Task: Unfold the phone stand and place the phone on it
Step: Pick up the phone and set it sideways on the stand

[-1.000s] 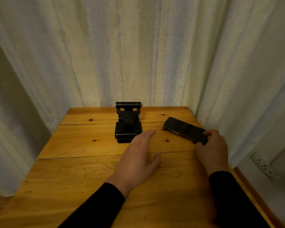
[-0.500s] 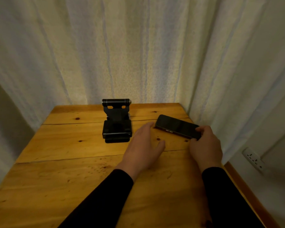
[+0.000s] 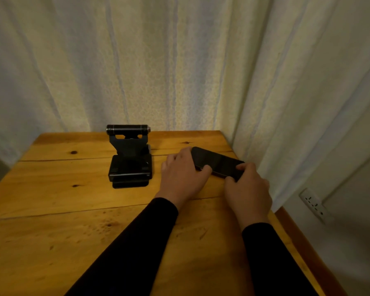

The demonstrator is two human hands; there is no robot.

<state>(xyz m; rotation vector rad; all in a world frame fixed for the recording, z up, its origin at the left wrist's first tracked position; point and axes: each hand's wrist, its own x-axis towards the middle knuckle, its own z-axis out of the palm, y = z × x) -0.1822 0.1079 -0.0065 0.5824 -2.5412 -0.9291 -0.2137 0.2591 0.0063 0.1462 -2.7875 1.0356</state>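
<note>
A black phone stand (image 3: 129, 157) stands unfolded at the back middle of the wooden table (image 3: 51, 221), its back plate raised with a round bar on top. To its right a dark phone (image 3: 219, 161) lies lengthwise near the table's right edge. My left hand (image 3: 183, 176) grips the phone's left end, thumb on the near edge and fingers over the far edge. My right hand (image 3: 247, 189) grips its right end between thumb and fingers. Whether the phone still touches the table I cannot tell.
Pale curtains (image 3: 179, 60) hang close behind the table and along its right side. A white wall socket (image 3: 313, 205) sits low on the wall at the right, beyond the table's edge.
My left hand has moved right from in front of the stand and taken hold of the phone's left end. My right hand stays on the phone's right end.
</note>
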